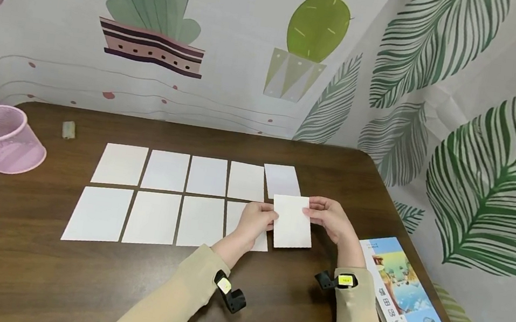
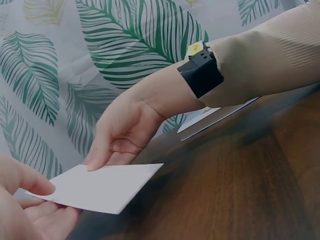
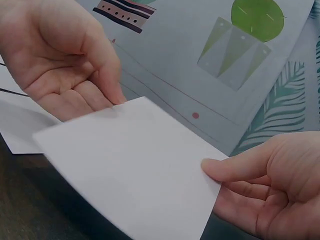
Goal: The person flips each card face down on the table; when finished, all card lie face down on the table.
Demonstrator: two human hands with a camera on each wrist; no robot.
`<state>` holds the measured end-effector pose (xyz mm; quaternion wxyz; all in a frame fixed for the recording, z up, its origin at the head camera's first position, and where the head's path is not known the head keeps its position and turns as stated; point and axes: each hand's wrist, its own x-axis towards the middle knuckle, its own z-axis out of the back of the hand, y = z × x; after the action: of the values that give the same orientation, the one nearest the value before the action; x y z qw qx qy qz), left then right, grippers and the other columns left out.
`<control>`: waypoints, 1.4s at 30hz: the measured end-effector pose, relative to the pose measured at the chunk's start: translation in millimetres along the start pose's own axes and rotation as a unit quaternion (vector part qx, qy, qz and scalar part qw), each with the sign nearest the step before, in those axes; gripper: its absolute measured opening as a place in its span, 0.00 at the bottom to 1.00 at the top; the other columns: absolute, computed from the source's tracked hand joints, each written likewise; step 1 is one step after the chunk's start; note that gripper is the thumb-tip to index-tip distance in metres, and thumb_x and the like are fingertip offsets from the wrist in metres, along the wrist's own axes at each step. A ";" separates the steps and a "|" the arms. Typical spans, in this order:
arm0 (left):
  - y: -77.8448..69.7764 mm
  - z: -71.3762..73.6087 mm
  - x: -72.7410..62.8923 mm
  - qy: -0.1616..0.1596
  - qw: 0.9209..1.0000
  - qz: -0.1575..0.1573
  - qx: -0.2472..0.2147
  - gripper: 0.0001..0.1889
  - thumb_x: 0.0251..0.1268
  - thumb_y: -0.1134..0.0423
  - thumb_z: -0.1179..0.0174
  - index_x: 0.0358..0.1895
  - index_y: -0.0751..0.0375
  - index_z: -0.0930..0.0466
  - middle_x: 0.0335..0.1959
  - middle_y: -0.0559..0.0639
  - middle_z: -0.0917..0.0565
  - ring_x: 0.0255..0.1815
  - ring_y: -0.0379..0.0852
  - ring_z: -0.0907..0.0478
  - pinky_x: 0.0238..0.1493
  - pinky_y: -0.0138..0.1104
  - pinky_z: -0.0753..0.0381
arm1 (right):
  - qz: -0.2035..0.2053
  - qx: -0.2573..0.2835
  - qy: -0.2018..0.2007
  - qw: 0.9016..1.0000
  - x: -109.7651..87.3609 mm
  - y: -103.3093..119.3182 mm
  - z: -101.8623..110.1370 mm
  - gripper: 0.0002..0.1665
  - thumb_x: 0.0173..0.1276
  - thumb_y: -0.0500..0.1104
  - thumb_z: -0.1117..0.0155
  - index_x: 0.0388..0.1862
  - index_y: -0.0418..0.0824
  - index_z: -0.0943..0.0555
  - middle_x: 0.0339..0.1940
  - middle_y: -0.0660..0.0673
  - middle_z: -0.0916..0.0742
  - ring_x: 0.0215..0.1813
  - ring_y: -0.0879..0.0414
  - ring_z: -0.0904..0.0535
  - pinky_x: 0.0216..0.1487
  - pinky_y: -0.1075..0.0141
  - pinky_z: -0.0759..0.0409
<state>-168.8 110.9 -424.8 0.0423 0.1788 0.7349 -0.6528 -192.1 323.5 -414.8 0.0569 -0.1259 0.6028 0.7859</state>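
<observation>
A white card is held just above the table, at the right end of the near row of cards. My left hand pinches its left edge, thumb on top and fingers beneath. The right hand pinches the opposite edge near the far corner, as the right wrist view shows with the thumb on the card. Two rows of white cards lie on the wood; the left hand partly covers one near-row card. Behind the held card lies the far row's last card.
A book with a blue and white cover lies by the right forearm. At the far left stands a pink mesh cup with a stick-like thing in it. A small pale block rests near the back edge of the brown table.
</observation>
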 end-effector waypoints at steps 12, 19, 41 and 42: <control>-8.7 13.7 3.3 -0.022 1.000 -0.003 -0.013 0.25 0.56 0.75 0.51 0.60 0.77 0.27 0.60 0.66 0.24 0.48 0.51 0.19 0.54 0.36 0.17 | -0.013 -0.066 -0.001 0.998 6.6 -8.3 -3.2 0.26 0.66 0.33 0.36 0.59 0.20 0.30 0.40 0.43 0.17 0.37 0.62 0.20 0.43 0.71 0.16; -9.1 13.3 2.5 -0.018 1.000 -0.001 -0.003 0.26 0.58 0.74 0.51 0.63 0.76 0.29 0.65 0.66 0.26 0.58 0.59 0.21 0.59 0.40 0.20 | -0.017 -0.149 -0.031 0.988 0.3 -0.6 -6.6 0.27 0.62 0.38 0.30 0.55 0.24 0.25 0.47 0.32 0.15 0.38 0.58 0.18 0.49 0.61 0.16; -9.1 13.3 -0.4 -0.006 0.999 -0.008 0.036 0.26 0.60 0.71 0.50 0.63 0.76 0.30 0.65 0.67 0.27 0.60 0.60 0.23 0.61 0.41 0.21 | -0.006 -0.202 -0.071 0.977 0.9 -8.6 -2.8 0.25 0.58 0.43 0.26 0.52 0.32 0.20 0.40 0.39 0.13 0.42 0.50 0.18 0.50 0.58 0.20; -8.9 13.6 -0.8 -0.005 0.999 -0.007 0.034 0.26 0.59 0.72 0.50 0.63 0.76 0.30 0.65 0.67 0.27 0.59 0.60 0.23 0.61 0.41 0.21 | -0.006 -0.199 -0.073 0.977 0.6 -9.0 -2.5 0.25 0.58 0.43 0.26 0.52 0.32 0.20 0.40 0.40 0.13 0.42 0.51 0.19 0.49 0.59 0.20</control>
<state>-173.2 96.8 -418.1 0.0351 0.1714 0.7136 -0.6783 -190.2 323.4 -424.0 0.0796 -0.0808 0.4274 0.8969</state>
